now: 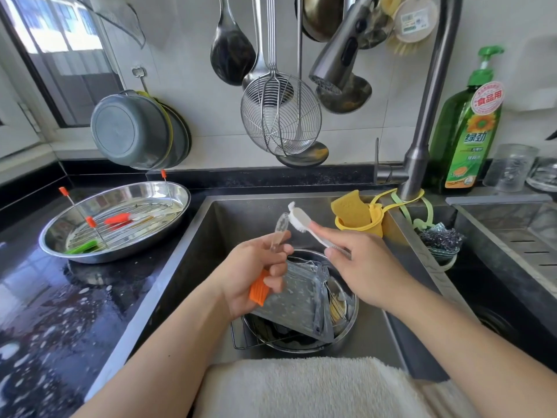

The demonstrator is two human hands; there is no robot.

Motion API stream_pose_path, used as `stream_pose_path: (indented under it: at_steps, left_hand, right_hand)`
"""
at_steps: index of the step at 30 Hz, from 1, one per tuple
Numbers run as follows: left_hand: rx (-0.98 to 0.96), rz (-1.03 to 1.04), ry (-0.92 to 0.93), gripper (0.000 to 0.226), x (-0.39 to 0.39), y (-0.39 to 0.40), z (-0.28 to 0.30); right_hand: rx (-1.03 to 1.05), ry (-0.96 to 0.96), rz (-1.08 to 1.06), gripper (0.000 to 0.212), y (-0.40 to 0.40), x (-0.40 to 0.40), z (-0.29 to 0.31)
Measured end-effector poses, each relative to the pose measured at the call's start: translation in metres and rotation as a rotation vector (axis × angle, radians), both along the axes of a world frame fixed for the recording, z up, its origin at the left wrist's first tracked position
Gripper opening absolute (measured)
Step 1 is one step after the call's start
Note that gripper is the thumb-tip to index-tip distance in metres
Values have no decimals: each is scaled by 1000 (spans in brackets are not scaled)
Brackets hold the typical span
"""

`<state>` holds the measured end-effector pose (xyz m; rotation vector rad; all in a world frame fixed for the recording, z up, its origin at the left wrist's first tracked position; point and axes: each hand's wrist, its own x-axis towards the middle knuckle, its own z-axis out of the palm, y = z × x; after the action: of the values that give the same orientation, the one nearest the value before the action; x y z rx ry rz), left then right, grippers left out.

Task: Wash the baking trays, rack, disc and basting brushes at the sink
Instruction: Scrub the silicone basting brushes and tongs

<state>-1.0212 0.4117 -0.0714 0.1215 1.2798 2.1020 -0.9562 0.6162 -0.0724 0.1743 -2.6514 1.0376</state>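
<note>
A: Step?
B: Brush scrubbing. My left hand (253,273) grips a basting brush (272,254) over the sink (376,333); right hand (358,267) pinches a white scrub brush (304,226), bristles touching its clear head.
A: Trays, rack?
B: Some piled in the sink, one tray (114,221) on the counter.
A: Next?
B: Probably short strokes, then rinse.

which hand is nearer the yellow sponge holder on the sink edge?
Right. The right hand, gripping the white scrub brush, sits just below-left of the yellow sponge holder. The left hand, holding the basting brush, is farther left over the sink.
</note>
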Motion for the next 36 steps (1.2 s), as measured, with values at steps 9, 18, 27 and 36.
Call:
stream_pose_path:
  at_steps: [9, 18, 27, 36]
  left_hand:
    - [4, -168, 88, 45, 5, -3, 5]
    - [149, -260, 54, 75, 6, -5, 4]
    - [255, -222, 22, 81, 2, -3, 4]
    - [379, -106, -63, 69, 6, 8, 5]
  right_hand:
    - [94, -87, 116, 55, 2, 5, 7]
    - [186, -31, 162, 59, 1, 7, 13]
    - [160, 0, 114, 55, 2, 1, 10]
    - [248, 18, 101, 57, -6, -2, 14]
